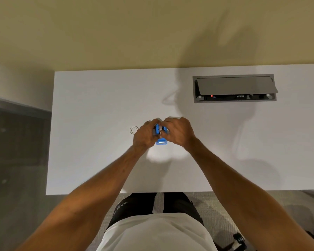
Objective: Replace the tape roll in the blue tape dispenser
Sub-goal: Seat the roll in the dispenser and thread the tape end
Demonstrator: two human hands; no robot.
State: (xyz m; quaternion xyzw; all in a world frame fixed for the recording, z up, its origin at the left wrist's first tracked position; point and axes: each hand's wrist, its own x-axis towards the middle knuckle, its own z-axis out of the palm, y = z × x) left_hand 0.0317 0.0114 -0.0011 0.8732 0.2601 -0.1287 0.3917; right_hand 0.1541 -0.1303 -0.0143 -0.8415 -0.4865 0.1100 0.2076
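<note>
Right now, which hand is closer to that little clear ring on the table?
Left. The left hand sits right beside the clear ring, nearly touching it; the right hand is farther off, across the blue dispenser.

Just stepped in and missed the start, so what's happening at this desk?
A person stands at a white desk, both hands closed around a blue tape dispenser. The left hand and right hand work at its top. A clear tape roll lies on the desk just left of them.

White desk set against a beige wall. A grey cable box, lid raised, is recessed at its far right. Grey carpet lies below.
</note>
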